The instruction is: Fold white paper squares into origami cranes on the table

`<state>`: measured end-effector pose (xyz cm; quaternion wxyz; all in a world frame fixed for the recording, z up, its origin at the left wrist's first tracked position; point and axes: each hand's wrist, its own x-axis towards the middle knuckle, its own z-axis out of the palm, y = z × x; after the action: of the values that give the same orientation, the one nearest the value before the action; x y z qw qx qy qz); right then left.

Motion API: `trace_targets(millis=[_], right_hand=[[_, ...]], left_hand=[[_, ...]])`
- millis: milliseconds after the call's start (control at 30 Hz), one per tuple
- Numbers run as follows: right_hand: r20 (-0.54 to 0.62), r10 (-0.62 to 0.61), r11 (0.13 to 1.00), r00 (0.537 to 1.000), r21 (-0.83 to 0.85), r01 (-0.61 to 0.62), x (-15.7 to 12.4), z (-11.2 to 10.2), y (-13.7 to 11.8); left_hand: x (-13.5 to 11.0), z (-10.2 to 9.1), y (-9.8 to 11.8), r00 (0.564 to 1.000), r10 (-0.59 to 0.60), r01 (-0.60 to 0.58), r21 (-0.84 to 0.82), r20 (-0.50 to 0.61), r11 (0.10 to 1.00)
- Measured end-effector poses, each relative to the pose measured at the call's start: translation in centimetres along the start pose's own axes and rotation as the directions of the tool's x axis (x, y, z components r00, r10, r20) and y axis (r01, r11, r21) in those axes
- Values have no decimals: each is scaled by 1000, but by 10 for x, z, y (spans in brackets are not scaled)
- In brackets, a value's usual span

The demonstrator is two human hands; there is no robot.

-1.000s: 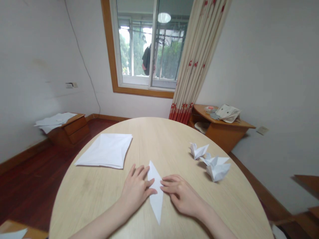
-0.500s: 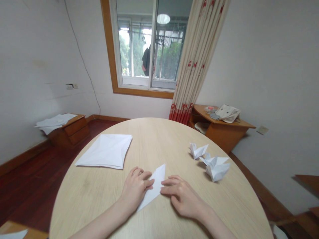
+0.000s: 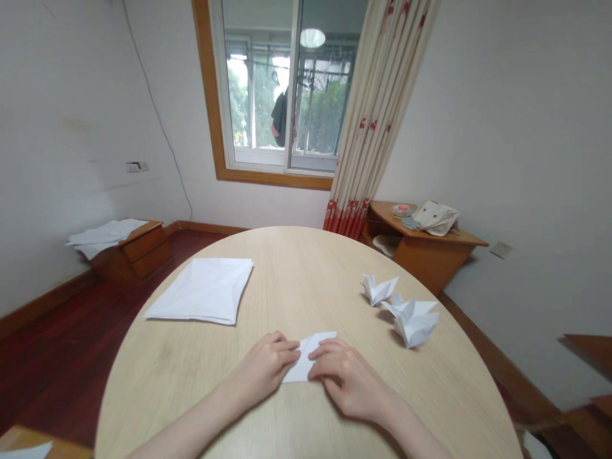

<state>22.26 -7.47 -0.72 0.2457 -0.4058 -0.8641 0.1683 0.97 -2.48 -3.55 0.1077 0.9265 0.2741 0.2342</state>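
A small piece of folded white paper (image 3: pixel 301 370) lies low over the front middle of the round table (image 3: pixel 306 268), between my two hands. My left hand (image 3: pixel 266 362) has its fingers closed on the paper's left side. From the right, my right hand (image 3: pixel 348 375) grips the other side, with curled fingers lying over its edge. Parts of the paper are hidden beneath the fingers of both hands. To the right of my right hand stand several folded paper figures with pointed, wing-like flaps, a smaller one (image 3: pixel 379 291) behind a larger one (image 3: pixel 415 324).
A stack of white paper sheets (image 3: pixel 203 290) rests at the table's left. Beyond the table are a low wooden cabinet (image 3: pixel 146 252) with papers on top, a corner desk (image 3: pixel 425 258) holding a cloth bag (image 3: pixel 437 217), and a long curtain (image 3: pixel 370 121) beside the window.
The folded paper has turned from a long upright slant to a shorter, more level position. My right fingers now lie over its edge, and my left hand has shifted slightly with it.
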Motion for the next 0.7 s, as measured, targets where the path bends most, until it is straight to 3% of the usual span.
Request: trace_targets(millis=[367,700], right_hand=[[-12,57,997,998,-54,-58,0,-1,9],[60,86,996,994,-40,-84,1,3,12]], left_hand=[[2,-7,1,996,62,-59,-55,57,997],[-3,1,-5,999,-16,18,-101,29,995]])
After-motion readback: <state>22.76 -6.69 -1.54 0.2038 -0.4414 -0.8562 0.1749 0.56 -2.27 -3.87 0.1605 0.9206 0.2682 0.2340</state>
